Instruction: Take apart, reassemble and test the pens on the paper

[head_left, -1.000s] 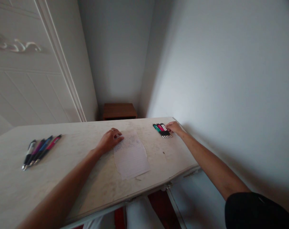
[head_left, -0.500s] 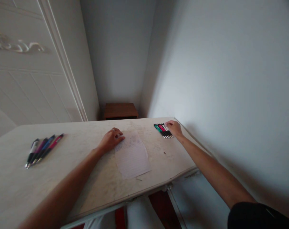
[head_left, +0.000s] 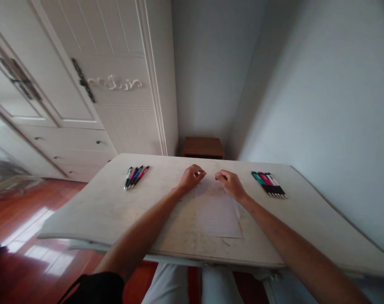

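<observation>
My left hand [head_left: 192,178] rests by the top left corner of a lined sheet of paper [head_left: 219,217], its fingers loosely curved with a gap to the thumb and nothing visible in them. A ring shows on one finger. Over the sheet's upper right part, my right hand [head_left: 231,184] has its fingers curled in, with no object showing. The paper's upper part bears faint blue writing, partly covered by the hands. To the right lies a tight row of pens [head_left: 269,185] with green, pink and white barrels. Several more pens [head_left: 136,177] lie at the left.
Both hands are over a white, stained table [head_left: 166,228]. A white wardrobe [head_left: 122,114] stands behind at the left, and a small brown cabinet [head_left: 203,145] at the back. The pale wall [head_left: 331,105] borders the right side. Reddish flooring [head_left: 68,211] shows at the left.
My right hand has moved left from the right-hand row of pens to above the paper. The view has turned left, bringing more wardrobe and floor into sight. My left hand stays near the sheet's corner.
</observation>
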`<state>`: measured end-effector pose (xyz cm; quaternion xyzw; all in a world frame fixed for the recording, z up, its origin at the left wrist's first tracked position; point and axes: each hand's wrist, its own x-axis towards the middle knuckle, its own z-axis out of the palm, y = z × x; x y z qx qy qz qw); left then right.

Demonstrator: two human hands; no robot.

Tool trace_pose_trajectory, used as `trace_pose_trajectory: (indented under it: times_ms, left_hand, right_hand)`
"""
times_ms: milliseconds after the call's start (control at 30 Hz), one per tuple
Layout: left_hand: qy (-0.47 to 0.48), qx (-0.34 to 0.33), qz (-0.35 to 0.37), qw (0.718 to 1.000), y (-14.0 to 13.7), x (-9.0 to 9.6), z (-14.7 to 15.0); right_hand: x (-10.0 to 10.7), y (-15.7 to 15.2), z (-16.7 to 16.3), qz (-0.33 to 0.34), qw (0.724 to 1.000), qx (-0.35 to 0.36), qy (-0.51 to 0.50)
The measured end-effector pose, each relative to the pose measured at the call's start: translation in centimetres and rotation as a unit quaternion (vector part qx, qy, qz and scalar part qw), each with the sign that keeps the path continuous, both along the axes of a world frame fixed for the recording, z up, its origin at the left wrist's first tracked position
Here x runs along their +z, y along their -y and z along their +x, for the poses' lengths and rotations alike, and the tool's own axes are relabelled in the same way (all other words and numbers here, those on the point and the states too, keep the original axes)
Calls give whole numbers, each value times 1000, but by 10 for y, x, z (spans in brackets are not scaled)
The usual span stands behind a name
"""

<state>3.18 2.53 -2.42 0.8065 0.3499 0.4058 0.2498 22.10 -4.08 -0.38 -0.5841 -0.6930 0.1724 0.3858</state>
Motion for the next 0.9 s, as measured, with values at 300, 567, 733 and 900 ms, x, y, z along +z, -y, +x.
trace_pose_trajectory:
  times_ms: [300, 567, 733, 900]
  left_hand:
    - [5, 109, 70, 992, -4, 4, -15]
    - [-155, 304, 113, 933, 6, 23, -78]
    - [-312, 414, 95, 850, 21, 33, -147]
    - [-335, 491, -51, 802, 22, 32, -208]
  right_hand:
    - [-15, -5, 13, 33, 998, 21, -54]
    - [-17, -7, 13, 61, 996, 23, -54]
    - [-20, -10, 13, 60, 997, 33, -43]
    - [-19, -11, 12, 53, 998, 20, -38]
